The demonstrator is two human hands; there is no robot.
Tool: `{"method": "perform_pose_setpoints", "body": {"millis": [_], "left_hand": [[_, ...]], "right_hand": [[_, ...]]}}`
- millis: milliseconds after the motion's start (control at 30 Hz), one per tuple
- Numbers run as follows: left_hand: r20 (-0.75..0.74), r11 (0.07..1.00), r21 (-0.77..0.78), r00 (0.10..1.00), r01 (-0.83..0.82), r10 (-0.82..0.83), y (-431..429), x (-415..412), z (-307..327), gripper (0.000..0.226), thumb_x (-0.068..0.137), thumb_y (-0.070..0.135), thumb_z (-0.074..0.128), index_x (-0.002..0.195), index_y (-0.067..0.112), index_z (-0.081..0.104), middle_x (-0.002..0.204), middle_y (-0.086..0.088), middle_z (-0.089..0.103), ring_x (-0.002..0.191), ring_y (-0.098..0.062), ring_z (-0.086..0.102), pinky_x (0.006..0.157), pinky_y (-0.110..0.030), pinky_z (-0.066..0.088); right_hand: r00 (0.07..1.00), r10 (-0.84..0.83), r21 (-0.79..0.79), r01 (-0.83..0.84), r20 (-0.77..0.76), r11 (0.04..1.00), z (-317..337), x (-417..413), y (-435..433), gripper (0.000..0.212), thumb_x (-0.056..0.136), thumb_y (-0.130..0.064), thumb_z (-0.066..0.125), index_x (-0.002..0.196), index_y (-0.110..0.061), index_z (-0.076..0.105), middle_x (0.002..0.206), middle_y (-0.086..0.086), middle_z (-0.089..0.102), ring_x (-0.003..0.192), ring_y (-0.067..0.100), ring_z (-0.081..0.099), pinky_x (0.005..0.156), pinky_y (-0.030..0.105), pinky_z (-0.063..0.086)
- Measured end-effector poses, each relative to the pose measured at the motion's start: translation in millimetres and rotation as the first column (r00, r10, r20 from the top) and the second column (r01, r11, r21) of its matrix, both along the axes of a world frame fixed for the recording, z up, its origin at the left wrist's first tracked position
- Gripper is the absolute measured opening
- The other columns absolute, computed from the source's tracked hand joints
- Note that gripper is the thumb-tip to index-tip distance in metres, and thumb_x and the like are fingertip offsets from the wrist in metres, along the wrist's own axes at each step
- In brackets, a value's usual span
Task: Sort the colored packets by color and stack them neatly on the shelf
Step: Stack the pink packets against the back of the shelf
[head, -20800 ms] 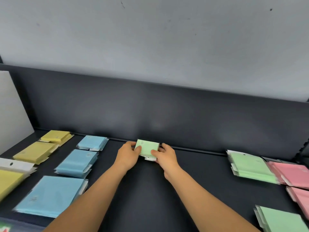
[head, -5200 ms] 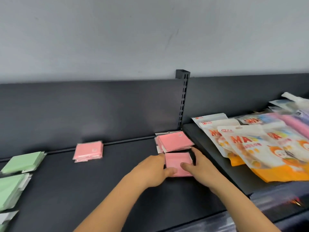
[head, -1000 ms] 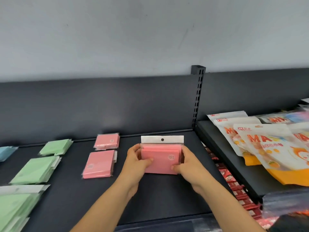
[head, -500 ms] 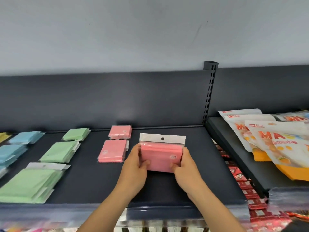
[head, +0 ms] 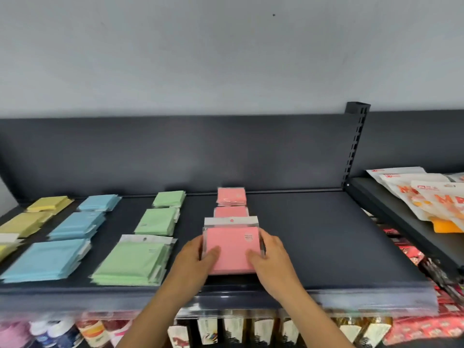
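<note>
A stack of large pink packets (head: 232, 244) with a clear hang tab lies near the front of the dark shelf (head: 326, 247). My left hand (head: 193, 257) grips its left edge and my right hand (head: 272, 254) grips its right edge, thumbs on top. Behind it lie a medium pink stack (head: 231, 211) and a small pink stack (head: 231, 195) in one column. To the left run columns of green packets (head: 135, 262), blue packets (head: 47, 258) and yellow packets (head: 23, 222), each small at the back and large at the front.
The shelf's right part is bare up to a slotted upright (head: 354, 146). A neighbouring shelf at the right holds white and orange snack bags (head: 431, 197). Below the front edge hang bottles and packaged goods (head: 226, 330).
The pink stack has come down from tilted upright to lying flat near the shelf front, in line with the two pink stacks behind it. The view has panned left and pulled back.
</note>
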State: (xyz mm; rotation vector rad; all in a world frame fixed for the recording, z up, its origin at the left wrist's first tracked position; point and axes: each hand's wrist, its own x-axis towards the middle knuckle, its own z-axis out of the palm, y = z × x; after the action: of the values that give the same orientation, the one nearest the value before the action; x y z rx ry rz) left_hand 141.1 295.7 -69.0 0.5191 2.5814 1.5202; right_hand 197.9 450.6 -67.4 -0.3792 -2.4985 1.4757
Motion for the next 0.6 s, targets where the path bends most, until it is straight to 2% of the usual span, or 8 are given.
{"method": "perform_pose_setpoints", "body": {"millis": [100, 167, 267, 400, 467, 533, 600], "left_hand": [[-0.045, 0.945, -0.318, 0.995, 0.074, -0.093, -7.3, -11.6, -4.9, 0.025, 0.094, 0.042, 0.044, 0.091, 0.021, 0.057, 0.092, 0.002, 0.060, 0.077, -0.010, 0.054, 0.057, -0.019, 0.035], [-0.076, 0.906, -0.418, 0.992, 0.060, -0.101, -5.8, -13.5, -5.5, 0.037, 0.094, 0.045, 0.041, 0.077, 0.015, 0.053, 0.077, 0.001, 0.056, 0.068, -0.013, 0.050, 0.056, -0.026, 0.033], [-0.141, 0.913, -0.407, 0.987, 0.017, -0.081, -6.9, -12.5, -10.3, 0.043, 0.093, 0.046, 0.041, 0.077, 0.011, 0.058, 0.073, -0.001, 0.059, 0.065, -0.016, 0.052, 0.058, -0.028, 0.037], [-0.131, 0.942, -0.335, 0.991, -0.006, -0.040, -10.7, -12.8, -12.9, 0.041, 0.093, 0.044, 0.043, 0.067, 0.014, 0.051, 0.066, 0.000, 0.055, 0.059, -0.014, 0.050, 0.054, -0.028, 0.035], [-0.117, 0.938, -0.347, 0.992, 0.009, -0.053, -11.5, -14.2, -11.6, 0.039, 0.094, 0.043, 0.041, 0.073, 0.013, 0.053, 0.075, -0.003, 0.059, 0.065, -0.017, 0.053, 0.058, -0.027, 0.038], [-0.136, 0.923, -0.385, 0.989, 0.007, -0.064, -10.4, -15.5, -12.0, 0.040, 0.095, 0.043, 0.038, 0.081, 0.010, 0.056, 0.085, -0.007, 0.061, 0.071, -0.019, 0.053, 0.063, -0.027, 0.039], [-0.168, 0.907, -0.422, 0.983, -0.006, -0.072, -9.3, -15.2, -13.1, 0.044, 0.096, 0.043, 0.035, 0.090, 0.007, 0.059, 0.094, -0.010, 0.060, 0.075, -0.020, 0.052, 0.065, -0.028, 0.040]], "right_hand": [[0.994, -0.051, 0.101, 0.041, 0.098, 0.994, -0.1, -2.8, -4.2, 0.030, 0.092, -0.023, 0.047, 0.122, -0.027, 0.052, 0.111, 0.000, 0.043, 0.081, 0.004, 0.049, 0.076, 0.024, 0.039], [0.988, -0.087, 0.152, 0.067, 0.127, 0.986, -0.5, -1.1, -4.6, 0.028, 0.091, -0.025, 0.047, 0.118, -0.023, 0.056, 0.108, 0.002, 0.043, 0.079, 0.006, 0.049, 0.074, 0.027, 0.040], [0.977, -0.138, 0.233, 0.097, 0.165, 0.968, -0.5, -1.1, -10.6, 0.025, 0.091, -0.027, 0.044, 0.112, -0.019, 0.056, 0.106, 0.004, 0.041, 0.080, 0.012, 0.051, 0.075, 0.030, 0.044], [0.961, -0.180, 0.326, 0.104, 0.211, 0.940, -0.4, -6.0, -14.2, 0.022, 0.091, -0.031, 0.042, 0.102, -0.017, 0.055, 0.104, 0.004, 0.038, 0.081, 0.020, 0.051, 0.083, 0.034, 0.048], [0.963, -0.172, 0.350, 0.090, 0.209, 0.932, -0.4, -5.8, -13.8, 0.024, 0.092, -0.031, 0.042, 0.105, -0.017, 0.057, 0.104, 0.004, 0.038, 0.075, 0.014, 0.049, 0.075, 0.027, 0.047], [0.969, -0.146, 0.352, 0.069, 0.198, 0.933, -0.6, -4.2, -11.6, 0.027, 0.095, -0.029, 0.042, 0.114, -0.017, 0.058, 0.104, 0.004, 0.038, 0.072, 0.007, 0.046, 0.063, 0.015, 0.039], [0.975, -0.130, 0.337, 0.063, 0.179, 0.940, -1.4, -2.9, -9.9, 0.030, 0.096, -0.028, 0.043, 0.121, -0.018, 0.057, 0.102, 0.002, 0.040, 0.073, 0.004, 0.045, 0.058, 0.010, 0.033]]}}
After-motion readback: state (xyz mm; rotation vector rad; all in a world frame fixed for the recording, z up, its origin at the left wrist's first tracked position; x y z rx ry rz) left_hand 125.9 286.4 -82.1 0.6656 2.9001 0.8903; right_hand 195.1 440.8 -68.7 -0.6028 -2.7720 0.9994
